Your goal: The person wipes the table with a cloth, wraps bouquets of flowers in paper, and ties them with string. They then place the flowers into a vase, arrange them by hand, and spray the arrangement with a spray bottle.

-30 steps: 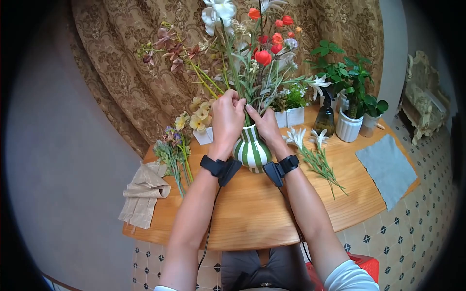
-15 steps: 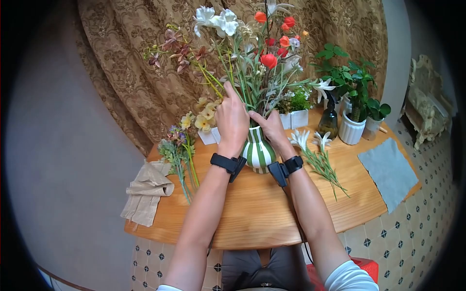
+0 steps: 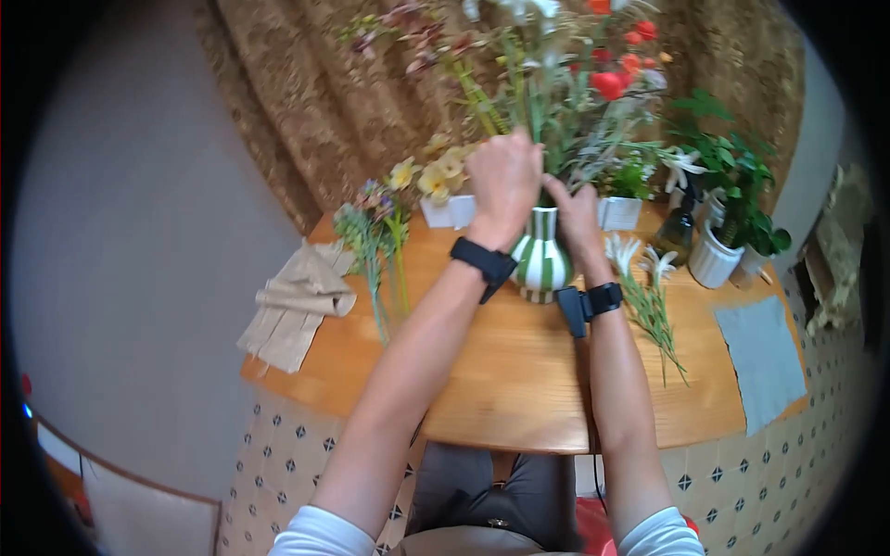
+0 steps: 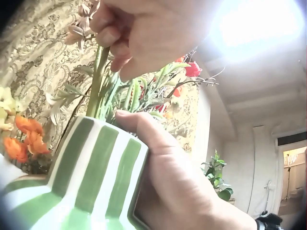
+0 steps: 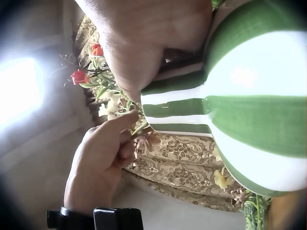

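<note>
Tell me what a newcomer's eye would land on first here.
Probably the bulbous green-and-white striped ceramic vase near the table's far side, its neck held by the right hand. Above it, bright red-orange blossoms stand out against the brown patterned curtain, while the left hand grips a thick green stem just over the rim. Next, perhaps, the loose white flowers lying right of the vase.
</note>
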A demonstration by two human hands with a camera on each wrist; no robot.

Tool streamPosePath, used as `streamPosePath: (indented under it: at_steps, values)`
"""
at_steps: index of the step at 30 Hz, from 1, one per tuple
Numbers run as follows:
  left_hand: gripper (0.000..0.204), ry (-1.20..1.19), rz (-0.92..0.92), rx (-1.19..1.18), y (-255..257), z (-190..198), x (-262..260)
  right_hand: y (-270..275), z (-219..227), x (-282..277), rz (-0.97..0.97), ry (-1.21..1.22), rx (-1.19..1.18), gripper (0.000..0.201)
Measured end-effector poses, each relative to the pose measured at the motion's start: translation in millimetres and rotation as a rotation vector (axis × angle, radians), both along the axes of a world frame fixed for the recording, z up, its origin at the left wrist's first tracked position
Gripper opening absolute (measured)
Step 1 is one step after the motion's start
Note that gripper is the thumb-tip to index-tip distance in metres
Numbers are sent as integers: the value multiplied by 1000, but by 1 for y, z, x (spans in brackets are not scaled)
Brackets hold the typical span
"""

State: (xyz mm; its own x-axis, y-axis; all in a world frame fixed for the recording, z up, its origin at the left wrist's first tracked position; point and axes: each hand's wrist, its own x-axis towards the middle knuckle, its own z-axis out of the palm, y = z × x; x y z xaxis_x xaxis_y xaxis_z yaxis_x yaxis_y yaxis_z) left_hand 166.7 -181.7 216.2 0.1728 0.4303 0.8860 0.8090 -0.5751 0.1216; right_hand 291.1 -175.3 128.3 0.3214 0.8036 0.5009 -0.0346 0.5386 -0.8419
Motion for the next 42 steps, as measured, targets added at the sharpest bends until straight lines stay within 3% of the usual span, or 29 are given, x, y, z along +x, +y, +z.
streamPosePath:
  at_steps: [4, 15, 17, 18, 21, 23, 25, 27, 28, 30, 31, 33, 34, 35, 37, 38, 39, 40, 42]
  values:
    - [10, 11, 53, 77, 5, -7, 6, 0, 1, -2, 31, 18, 47, 26]
    - [3, 9, 165, -79, 10, -11, 22, 31, -24, 14, 97, 110, 80, 21]
    - [3, 32, 41, -109, 5, -21, 20, 31, -23, 17, 69, 62, 17, 19]
    - [2, -7, -106, -8, 3, -31, 11, 29, -24, 20, 69, 64, 2, 19]
    - [8, -225, -241, -220, -23, -55, -31, 16, -10, 12, 36, 48, -7, 21]
    - [13, -165, -130, -217, -15, -87, -85, 12, -6, 6, 46, 79, -1, 22]
    - [18, 81, 224, -434, 14, -118, -144, 10, -6, 5, 53, 110, 12, 23]
    - [25, 87, 458, -703, 38, -136, -182, 12, -6, 4, 62, 122, 15, 25]
    - [31, 90, 446, -844, 46, -141, -197, 13, -7, 5, 65, 112, 36, 27]
    - [28, 59, 470, -815, 66, -168, -217, 14, -8, 4, 62, 118, 41, 27]
    - [28, 58, 467, -809, 68, -164, -223, 13, -7, 5, 62, 122, 37, 27]
    - [26, -274, 153, -1235, 75, -153, -232, 12, -7, 6, 8, 75, 13, 26]
    - [16, -532, 24, -1199, 75, -152, -234, 13, -9, 5, -6, 67, 26, 26]
    - [16, -526, 19, -1194, 75, -151, -237, 14, -9, 6, -21, 60, 42, 26]
    - [16, -862, -281, -1133, 72, -146, -244, 12, -7, 10, 5, 22, -67, 27]
    - [15, -936, -341, -1136, 65, -138, -245, -2, 4, -7, 164, 232, -21, 32]
    - [16, -930, -345, -1046, 60, -134, -244, 7, -5, 7, -19, 7, -86, 38]
    - [17, -921, -424, -1000, 59, -130, -246, 7, -7, 1, -61, 23, 45, 32]
    - [13, -901, -524, -856, 29, -89, -234, 4, -1, 0, 15, 38, 22, 27]
